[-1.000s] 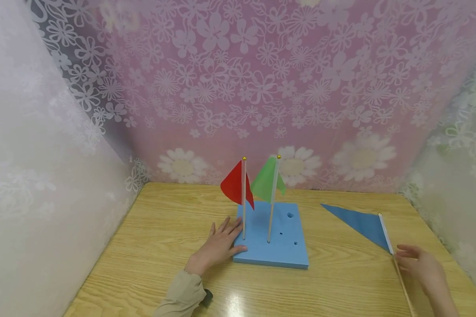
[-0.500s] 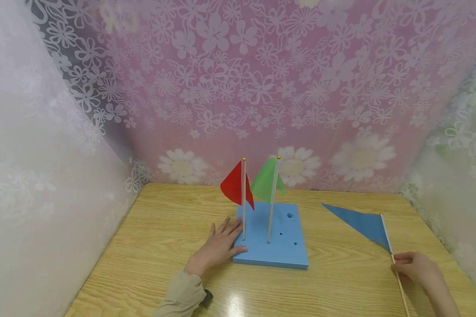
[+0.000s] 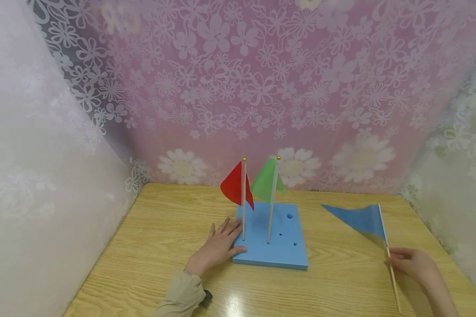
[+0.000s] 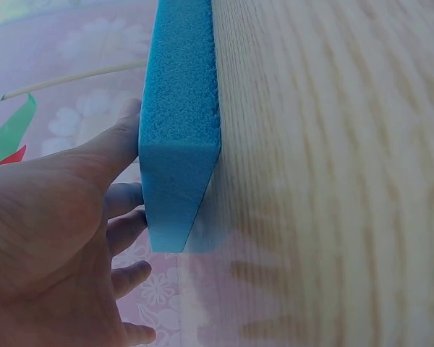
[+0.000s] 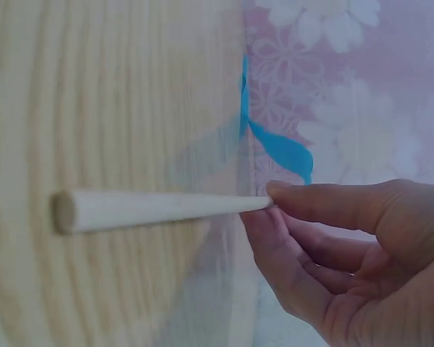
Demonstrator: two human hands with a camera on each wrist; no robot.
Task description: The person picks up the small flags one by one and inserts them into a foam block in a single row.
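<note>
My right hand (image 3: 414,266) pinches the wooden stick of a blue pennant flag (image 3: 362,220) just below its cloth, over the right side of the table. In the right wrist view the stick (image 5: 152,208) runs from thumb and fingertips toward the camera. My left hand (image 3: 218,246) lies with spread, straight fingers on the left edge of a blue foam board (image 3: 277,256); the left wrist view shows the thumb (image 4: 119,144) along the board's face. A red flag (image 3: 234,185) and a green flag (image 3: 265,182) stand in the board, the green one leaning slightly right.
Three holes show in the board's right part, the largest hole (image 3: 290,216) near its back corner. The wooden table (image 3: 162,220) meets a pink floral backdrop (image 3: 230,88) behind, with pale curtains on either side. A dark band (image 3: 207,298) sits by the left sleeve (image 3: 182,293).
My right hand has closed its fingers on the blue flag's stick and lifted it, tilting the flag more upright and shifting slightly left. The left hand and the board stay put.
</note>
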